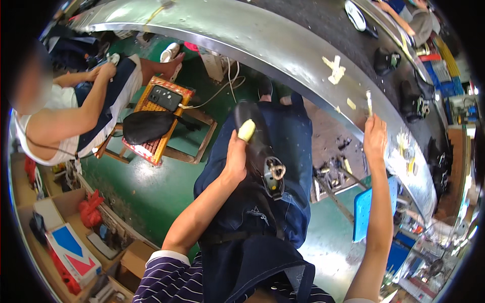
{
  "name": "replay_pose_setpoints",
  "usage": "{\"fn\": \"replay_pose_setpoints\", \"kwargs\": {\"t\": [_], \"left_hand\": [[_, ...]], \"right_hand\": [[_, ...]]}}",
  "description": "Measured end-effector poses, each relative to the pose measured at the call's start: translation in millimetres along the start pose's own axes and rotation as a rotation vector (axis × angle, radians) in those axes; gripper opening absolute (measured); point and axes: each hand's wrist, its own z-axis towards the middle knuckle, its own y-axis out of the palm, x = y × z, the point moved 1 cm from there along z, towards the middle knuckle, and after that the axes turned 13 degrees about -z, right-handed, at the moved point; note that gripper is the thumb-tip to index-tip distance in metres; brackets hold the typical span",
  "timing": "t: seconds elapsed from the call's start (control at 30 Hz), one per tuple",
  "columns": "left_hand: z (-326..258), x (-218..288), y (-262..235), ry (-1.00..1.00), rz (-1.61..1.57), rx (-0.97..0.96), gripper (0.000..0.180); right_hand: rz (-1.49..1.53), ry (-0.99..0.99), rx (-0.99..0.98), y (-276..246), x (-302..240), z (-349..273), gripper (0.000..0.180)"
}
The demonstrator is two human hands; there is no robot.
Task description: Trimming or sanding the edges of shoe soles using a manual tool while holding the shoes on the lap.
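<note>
My left hand (pixel 236 154) grips a black shoe (pixel 256 142) resting on my lap, sole side up, with a yellowish pad (pixel 246 130) between my fingers and the shoe. A metal buckle (pixel 275 170) shows near its lower end. My right hand (pixel 375 135) is raised to the edge of the metal conveyor rim (pixel 283 53) and holds a small pale brush-like stick (pixel 369 102) upright. I wear a dark blue apron (pixel 262 217) and a striped shirt.
A curved belt (pixel 323 20) carries black shoes (pixel 386 60) at the upper right. A seated person (pixel 76 108) works at the left beside a wooden stool (pixel 160 121) holding a phone and a black pad. Cardboard boxes (pixel 65 237) stand at lower left, a blue stool (pixel 365 212) at right.
</note>
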Motion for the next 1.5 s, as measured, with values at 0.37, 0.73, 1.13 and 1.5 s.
{"fn": "replay_pose_setpoints", "kwargs": {"t": [0.37,0.73,1.13,1.5], "left_hand": [[16,-20,-40,0.277,0.030,0.172,0.046],[13,-22,-45,0.261,0.098,0.137,0.046],[19,-4,-41,0.296,0.529,0.120,0.054],[85,10,-19,-0.232,0.653,0.218,0.049]], "right_hand": [[1.423,0.205,-1.369,-135,-156,-115,0.034],[1.427,0.268,-1.653,-135,-158,-122,0.045],[1.540,0.360,-1.805,-109,-168,-137,0.043],[0.954,0.329,-1.864,-194,-126,-141,0.034]]}}
